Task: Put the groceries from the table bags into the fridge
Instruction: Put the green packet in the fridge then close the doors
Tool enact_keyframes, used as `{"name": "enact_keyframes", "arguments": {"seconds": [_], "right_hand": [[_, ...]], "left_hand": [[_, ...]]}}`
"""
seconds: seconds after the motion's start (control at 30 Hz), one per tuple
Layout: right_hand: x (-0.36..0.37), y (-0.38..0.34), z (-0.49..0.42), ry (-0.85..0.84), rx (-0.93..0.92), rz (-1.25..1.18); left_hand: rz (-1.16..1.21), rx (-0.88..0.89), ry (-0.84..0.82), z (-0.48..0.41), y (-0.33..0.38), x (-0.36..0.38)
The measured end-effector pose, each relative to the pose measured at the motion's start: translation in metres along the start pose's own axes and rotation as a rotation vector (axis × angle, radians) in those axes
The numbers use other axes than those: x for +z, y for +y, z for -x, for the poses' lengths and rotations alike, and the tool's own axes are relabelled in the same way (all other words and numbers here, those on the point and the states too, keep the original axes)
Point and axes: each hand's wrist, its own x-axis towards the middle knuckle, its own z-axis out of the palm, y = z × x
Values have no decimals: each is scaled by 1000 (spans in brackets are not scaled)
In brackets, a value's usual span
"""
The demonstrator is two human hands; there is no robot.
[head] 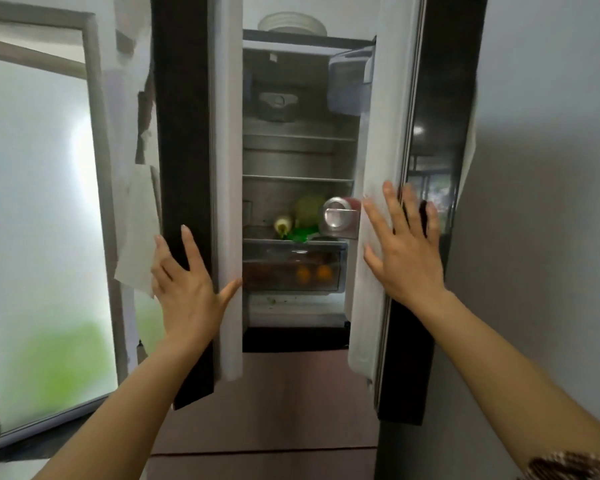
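The fridge point(298, 161) stands in front of me with both upper doors partly ajar. My left hand point(187, 285) lies flat with straight fingers on the dark face of the left door point(184, 133), thumb on its white edge. My right hand point(404, 247) presses flat on the right door point(430, 116) at its white seal. Through the gap I see a green round vegetable point(309, 207), a small bottle point(283, 226), a can point(338, 213) lying in the right door's shelf, and oranges point(314, 273) in the clear drawer point(291, 249).
A window with frosted glass point(39, 216) is at the left, its frame close to the left door. White paper point(137, 230) hangs beside that door. A grey wall point(541, 168) is at the right. Plates point(291, 24) sit on top of the fridge. Lower drawer fronts point(291, 410) are below.
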Motion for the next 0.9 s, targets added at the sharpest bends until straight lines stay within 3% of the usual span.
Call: {"name": "enact_keyframes", "arguments": {"seconds": [0.13, 0.2, 0.27, 0.43, 0.77, 0.9], "right_hand": [[-5, 11, 4, 36, 475, -339], [-4, 12, 6, 25, 543, -537], [-2, 11, 8, 37, 490, -577], [9, 3, 5, 33, 401, -588], [53, -47, -17, 139, 228, -616], [77, -81, -30, 90, 190, -624]], "left_hand": [[-46, 136, -92, -4, 7, 27], [-92, 221, -130, -8, 7, 42], [-143, 273, -193, -14, 9, 58], [-152, 180, -358, -35, 24, 101], [-270, 344, -336, -59, 16, 151], [-278, 414, -345, -65, 4, 154]]}}
